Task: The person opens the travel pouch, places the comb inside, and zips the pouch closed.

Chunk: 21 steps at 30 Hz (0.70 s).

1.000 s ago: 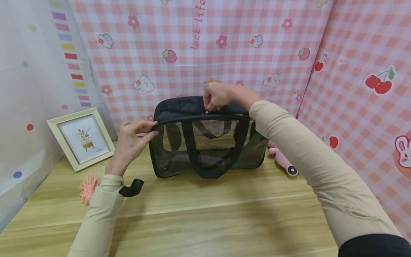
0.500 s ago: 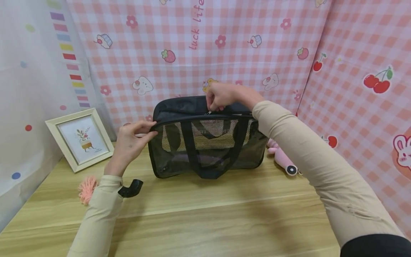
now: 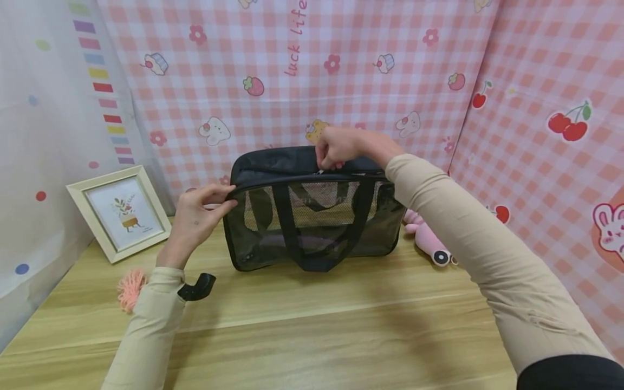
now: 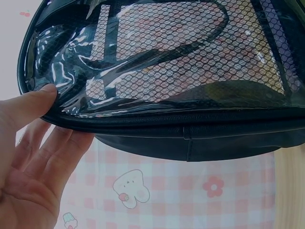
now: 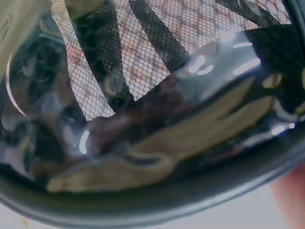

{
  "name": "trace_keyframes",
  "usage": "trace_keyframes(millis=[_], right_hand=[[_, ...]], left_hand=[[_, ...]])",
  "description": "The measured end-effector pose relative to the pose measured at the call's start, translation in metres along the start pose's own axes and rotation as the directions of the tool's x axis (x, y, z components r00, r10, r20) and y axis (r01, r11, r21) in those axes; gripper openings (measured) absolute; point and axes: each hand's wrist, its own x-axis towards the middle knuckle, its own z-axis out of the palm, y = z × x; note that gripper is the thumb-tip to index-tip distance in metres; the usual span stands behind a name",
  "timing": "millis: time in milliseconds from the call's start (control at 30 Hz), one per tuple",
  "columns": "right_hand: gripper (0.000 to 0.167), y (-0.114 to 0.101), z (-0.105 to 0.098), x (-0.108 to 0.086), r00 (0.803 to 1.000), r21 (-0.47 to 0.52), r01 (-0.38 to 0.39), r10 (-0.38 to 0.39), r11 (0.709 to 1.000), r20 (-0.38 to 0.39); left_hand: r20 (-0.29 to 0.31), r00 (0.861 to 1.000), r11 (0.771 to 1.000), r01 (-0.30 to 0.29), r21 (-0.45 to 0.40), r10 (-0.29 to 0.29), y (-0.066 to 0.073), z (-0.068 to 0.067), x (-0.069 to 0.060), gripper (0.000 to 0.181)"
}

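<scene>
A black bag [image 3: 253, 238] with clear and mesh sides stands upright on the wooden table [image 3: 312, 336]. My left hand [image 3: 197, 219] pinches its upper left corner between thumb and fingers; the left wrist view shows the thumb of that hand [image 4: 43, 152] on the clear side of the bag [image 4: 157, 119]. Over the bag's top, my right hand [image 3: 336, 147] pinches the zipper pull [image 3: 319, 172] near the middle. Clear plastic and mesh of the bag [image 5: 143, 205] fill the right wrist view, where only a blurred bit of skin shows at the lower right.
A picture frame [image 3: 117, 249] leans at the back left. Pink yarn [image 3: 130, 290] and a black object [image 3: 199, 287] lie beside my left sleeve. A pink plush toy [image 3: 426, 238] is right of the bag, partly behind my right sleeve. Patterned cloth [image 3: 273, 119] hangs behind.
My right hand has moved slightly right along the bag's top with the zipper pull. My left hand keeps its hold on the corner. The head view has shifted slightly.
</scene>
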Motion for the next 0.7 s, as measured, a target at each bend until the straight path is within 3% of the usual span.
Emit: trace_keyframes(millis=[700], right_hand=[[0.011, 0.012, -0.004, -0.011, 0.999, 0.016, 0.032, -0.032, 0.999, -0.006]], left_hand=[[0.01, 1.0, 1.0, 0.015, 0.011, -0.015, 0.001, -0.001, 0.0, 0.021]])
